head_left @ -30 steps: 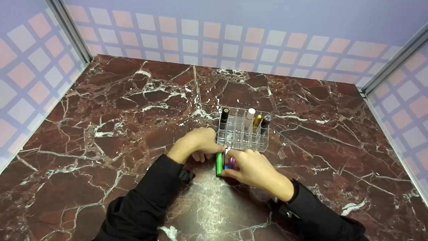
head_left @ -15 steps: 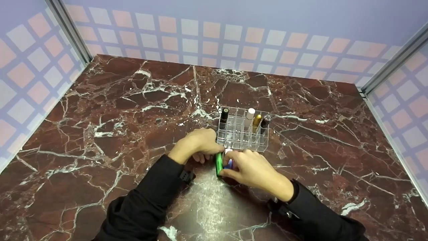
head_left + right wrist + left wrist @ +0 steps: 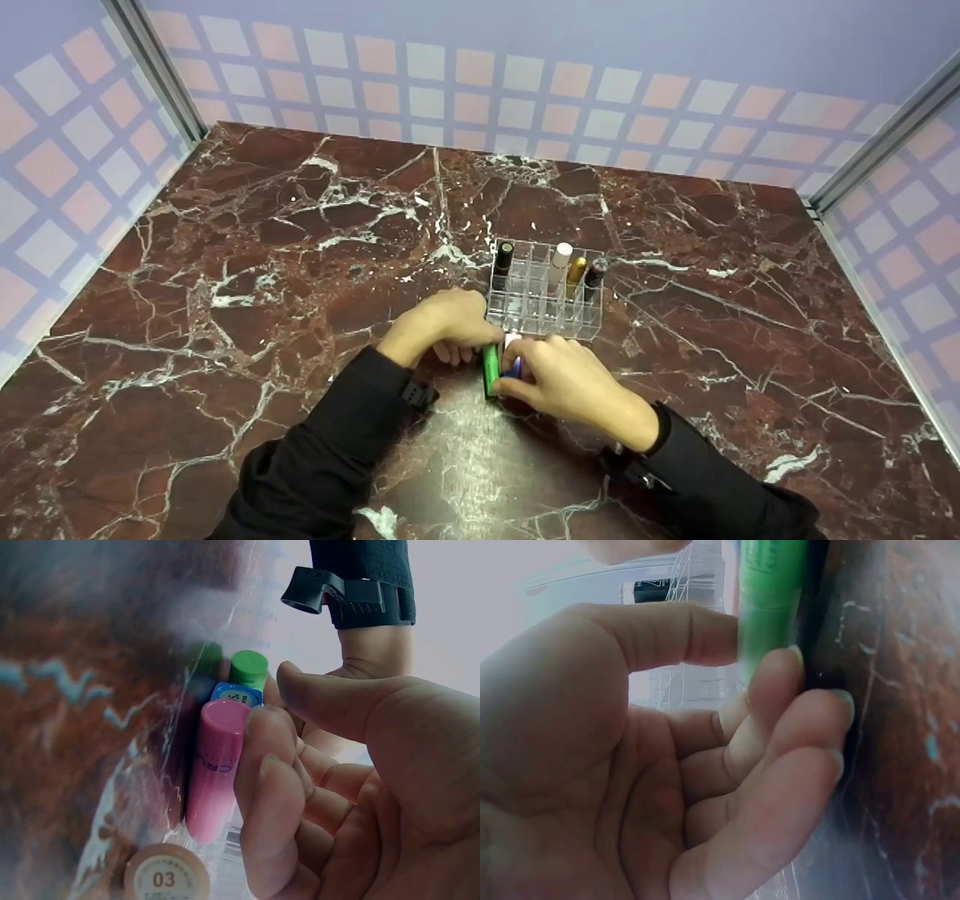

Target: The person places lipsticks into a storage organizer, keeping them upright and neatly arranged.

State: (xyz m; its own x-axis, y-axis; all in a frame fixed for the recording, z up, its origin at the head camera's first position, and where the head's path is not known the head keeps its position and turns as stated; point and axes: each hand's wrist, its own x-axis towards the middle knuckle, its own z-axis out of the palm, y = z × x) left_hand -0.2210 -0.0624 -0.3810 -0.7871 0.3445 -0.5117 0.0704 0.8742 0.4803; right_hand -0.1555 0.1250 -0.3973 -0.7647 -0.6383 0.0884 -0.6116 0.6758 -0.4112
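In the head view, my left hand [image 3: 450,322] pinches the far end of a green lipstick [image 3: 491,371] on the table; its thumb and fingertips touch the tube in the left wrist view. My right hand [image 3: 566,375] is curled over a small row beside it. Its fingers bend round a blue lipstick [image 3: 238,694], mostly hidden, with the exact contact unclear. A pink lipstick [image 3: 214,765] lies against these fingers in the right wrist view. Another tube with a round "03" label [image 3: 165,881] shows at the bottom there.
Just beyond the hands stands a clear compartment organizer [image 3: 544,326]. It holds a black lipstick [image 3: 504,259], a white-capped one [image 3: 562,256], a gold one [image 3: 576,270] and a dark one [image 3: 596,271]. Patterned panels [image 3: 480,82] border the marbled table [image 3: 300,420].
The right index finger and thumb shift slightly left toward the green lipstick, whose near end moves a little. Less of the blue lipstick shows. The left hand stays almost still.
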